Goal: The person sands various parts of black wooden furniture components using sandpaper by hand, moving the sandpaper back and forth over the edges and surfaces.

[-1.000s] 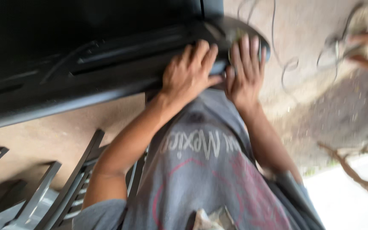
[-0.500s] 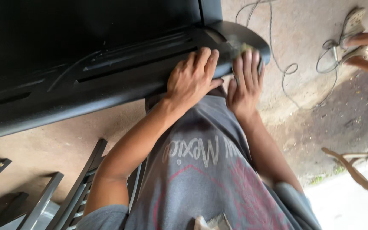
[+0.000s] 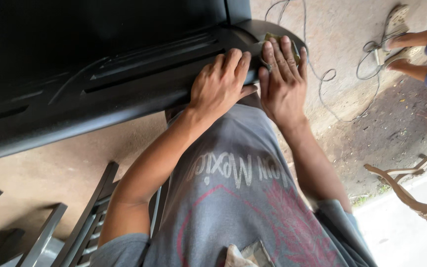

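Soft daylight, sharp focus (bright glare lower right).

Right hand slid further onto panel's rounded end.

Bare concrete floor, tan, rougher and darker with grit at right. Thin cable loops over it, upper right. Another person's sandalled feet at the top right corner. Dark slatted frames lower left. Curved wooden chair legs at right, beside a bright sunlit patch.
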